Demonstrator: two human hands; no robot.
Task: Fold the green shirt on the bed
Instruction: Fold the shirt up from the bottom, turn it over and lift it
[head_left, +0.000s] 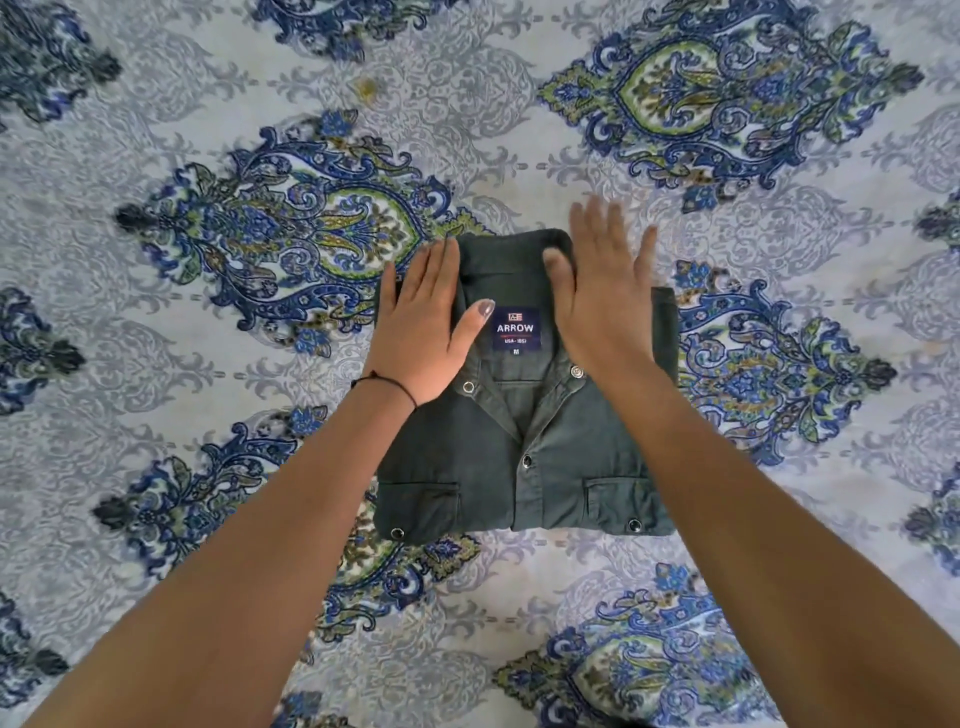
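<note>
The dark green shirt (524, 467) lies folded into a compact rectangle in the middle of the bed, front side up, collar away from me, with a blue neck label and two snap-button chest pockets showing. My left hand (426, 322) rests flat on the shirt's left shoulder by the collar, fingers together and extended. My right hand (605, 291) lies flat over the right side of the collar, fingers spread and slightly blurred. Neither hand grips any cloth.
The bed is covered by a pale grey sheet (208, 364) printed with large blue and green paisley medallions, filling the whole view around the shirt. A thin dark cord sits on my left wrist.
</note>
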